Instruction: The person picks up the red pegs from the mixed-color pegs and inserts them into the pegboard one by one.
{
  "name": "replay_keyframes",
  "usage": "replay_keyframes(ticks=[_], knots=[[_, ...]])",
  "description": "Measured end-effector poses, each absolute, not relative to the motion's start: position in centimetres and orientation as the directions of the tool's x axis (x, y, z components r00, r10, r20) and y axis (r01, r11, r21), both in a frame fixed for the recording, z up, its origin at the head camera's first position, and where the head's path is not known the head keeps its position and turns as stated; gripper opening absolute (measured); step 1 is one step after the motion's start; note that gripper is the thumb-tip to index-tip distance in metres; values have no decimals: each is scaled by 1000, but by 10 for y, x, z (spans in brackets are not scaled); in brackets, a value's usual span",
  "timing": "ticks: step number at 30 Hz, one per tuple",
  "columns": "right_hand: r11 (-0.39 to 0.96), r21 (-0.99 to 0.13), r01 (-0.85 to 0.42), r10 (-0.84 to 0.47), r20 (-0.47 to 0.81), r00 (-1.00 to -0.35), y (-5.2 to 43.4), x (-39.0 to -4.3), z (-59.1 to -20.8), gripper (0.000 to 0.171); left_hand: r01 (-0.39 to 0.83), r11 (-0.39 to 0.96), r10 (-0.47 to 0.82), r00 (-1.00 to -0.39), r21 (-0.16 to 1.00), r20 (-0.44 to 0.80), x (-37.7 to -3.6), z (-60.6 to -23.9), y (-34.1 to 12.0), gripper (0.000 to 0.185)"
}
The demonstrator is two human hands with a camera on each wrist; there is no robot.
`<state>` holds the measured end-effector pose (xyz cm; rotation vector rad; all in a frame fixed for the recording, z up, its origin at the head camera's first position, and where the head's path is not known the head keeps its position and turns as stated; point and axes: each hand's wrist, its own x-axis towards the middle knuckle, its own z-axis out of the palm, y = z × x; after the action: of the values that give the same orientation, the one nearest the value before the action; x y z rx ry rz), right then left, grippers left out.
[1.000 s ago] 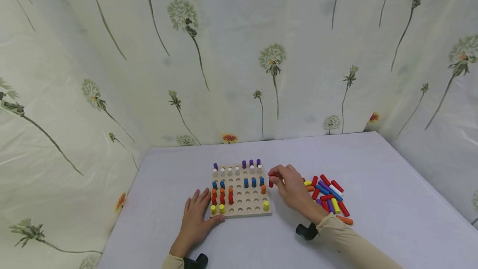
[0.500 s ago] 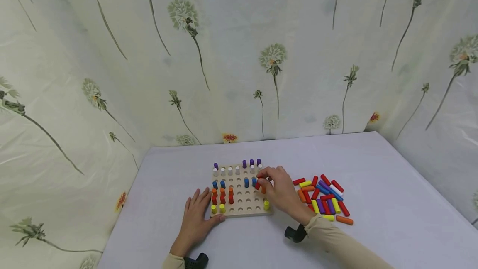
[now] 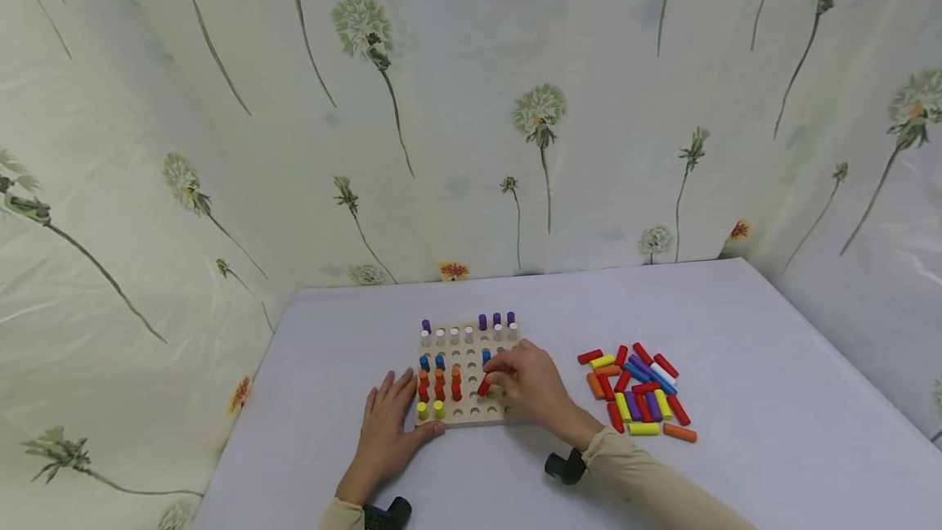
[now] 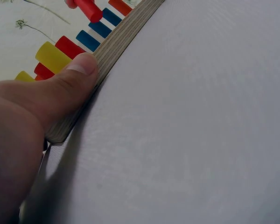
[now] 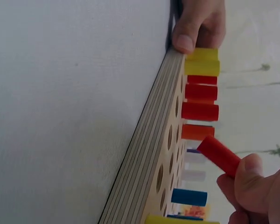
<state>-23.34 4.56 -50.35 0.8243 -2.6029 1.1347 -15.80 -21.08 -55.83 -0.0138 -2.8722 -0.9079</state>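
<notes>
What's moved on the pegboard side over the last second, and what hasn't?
The right hand carried the short red wooden peg leftward from the board's right edge, across the square wooden pegboard, and now holds it tilted over the open holes beside the red row. The left hand stayed with its thumb on the board's near-left corner; the loose coloured pegs stayed put.

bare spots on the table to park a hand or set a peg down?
Free: the table behind and right of the loose peg pile; the far strip behind the pegboard; the near edge right of the right hand. Crowded: the board, flanked by the left hand, and the pile.
</notes>
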Motion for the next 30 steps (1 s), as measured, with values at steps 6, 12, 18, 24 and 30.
replay_keyframes(ticks=[6,12,18,24,30], knots=[[572,-580,-580,-426,393,-814,38,-234,-507,6,64,815,-18,-991,576,135,-157,-554,-210,91],[601,-561,-569,-415,389,-822,34,-235,-511,6,60,815,-19,-991,576,130,-158,-556,-209,91],[606,-558,-568,-409,394,-823,31,-234,-512,6,64,812,-19,-991,581,135,-158,-558,-209,91],[628,-531,-569,-409,398,-821,27,-232,-514,7,75,813,-10,-990,578,142,-159,-559,-210,91],[617,-507,-602,-428,426,-797,25,-229,-514,10,63,813,-17,-991,579,133,-158,-558,-212,91]])
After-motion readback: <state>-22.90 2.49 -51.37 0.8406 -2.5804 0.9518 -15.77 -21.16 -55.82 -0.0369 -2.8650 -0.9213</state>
